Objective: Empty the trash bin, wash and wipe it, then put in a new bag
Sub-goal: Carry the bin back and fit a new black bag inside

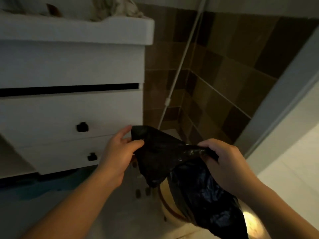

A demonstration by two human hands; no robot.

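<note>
Nearest, two bare forearms reaching up from the bottom edge of the view. Between them, low and right of centre, a pale trash bin (168, 214) on the floor, with a brown band at its rim, mostly covered by the hanging bulk of a black bag (198, 178). Bag held up above the bin — its lower part drooping over the bin's mouth and right side; whether any of it sits inside, cannot tell.

Right hand (224, 163) curled over the bag's upper edge, fingers folded down and pinching the plastic. Left hand (119, 152) at the bag's other top corner, thumb pressed on the near face and fingers behind it, gripping that corner. Plastic stretched between the two hands, slack and creased in the middle.

Small dark specks (138, 193) on the pale floor (120, 219) just left of the bin — too blurred to identify.

Behind the left hand, a white cabinet (69, 109) with two black knobs, one on each lower drawer front, and a dark slot above. White basin (77, 30) on top of the cabinet, crumpled cloth (114, 7) at its rim.

Farthest, brown tiled wall (215, 66) in the corner with a thin white pipe (181, 62) running down it; white door frame (284, 94) at the right edge.
</note>
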